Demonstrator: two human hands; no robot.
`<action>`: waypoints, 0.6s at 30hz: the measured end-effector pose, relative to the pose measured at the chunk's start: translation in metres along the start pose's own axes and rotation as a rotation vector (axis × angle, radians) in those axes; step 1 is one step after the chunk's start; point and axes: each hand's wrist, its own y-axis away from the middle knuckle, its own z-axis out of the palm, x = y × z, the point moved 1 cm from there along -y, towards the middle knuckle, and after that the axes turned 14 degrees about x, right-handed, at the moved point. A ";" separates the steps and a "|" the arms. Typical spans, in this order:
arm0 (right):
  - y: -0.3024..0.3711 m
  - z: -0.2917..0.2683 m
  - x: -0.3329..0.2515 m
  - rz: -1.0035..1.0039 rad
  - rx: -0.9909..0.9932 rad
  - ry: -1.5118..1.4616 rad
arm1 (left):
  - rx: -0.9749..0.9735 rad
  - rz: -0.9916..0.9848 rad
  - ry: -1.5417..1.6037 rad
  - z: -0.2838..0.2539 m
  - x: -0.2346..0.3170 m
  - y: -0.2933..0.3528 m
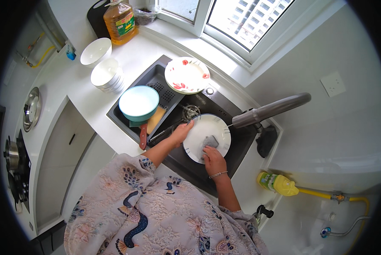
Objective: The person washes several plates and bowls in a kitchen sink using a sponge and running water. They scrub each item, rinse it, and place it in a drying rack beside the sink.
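Over the dark sink [241, 146], my left hand [182, 132] grips the left rim of a white plate [199, 135] with short dark marks around its edge. My right hand [214, 157] is closed on a grey cloth [210, 142] and presses it against the plate's face. Left of the plate, a grey draining tray [167, 87] sits across the sink. It bears a light blue bowl [138, 112], a knife with a reddish-brown handle [143, 137] and a flowered plate [187, 75]. A thin stream from the grey faucet [271, 111] seems to reach the plate's right edge.
White bowls [107, 73], some stacked, stand on the left counter near a large oil bottle [120, 23]. The faucet arches in from the right. A yellow bottle [277, 183] lies at the right, beside a yellow hose [313, 194]. A window [245, 21] is at the back.
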 end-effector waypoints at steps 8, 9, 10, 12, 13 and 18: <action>-0.054 0.020 0.033 -0.076 0.151 0.064 | 0.105 -0.088 -0.170 0.019 0.027 0.041; -0.058 0.011 0.034 -0.062 0.121 0.059 | 0.164 -0.101 -0.222 0.020 0.035 0.050; -0.058 0.005 0.035 -0.063 0.094 0.085 | 0.147 -0.078 -0.157 0.017 0.030 0.043; -0.050 -0.003 0.037 -0.063 0.039 0.138 | 0.112 -0.033 -0.028 0.004 0.011 0.021; -0.043 -0.003 0.040 -0.050 0.034 0.161 | 0.095 0.002 -0.007 0.001 0.006 0.014; -0.003 0.005 0.033 -0.059 0.066 0.210 | 0.124 0.062 0.019 -0.005 -0.009 -0.002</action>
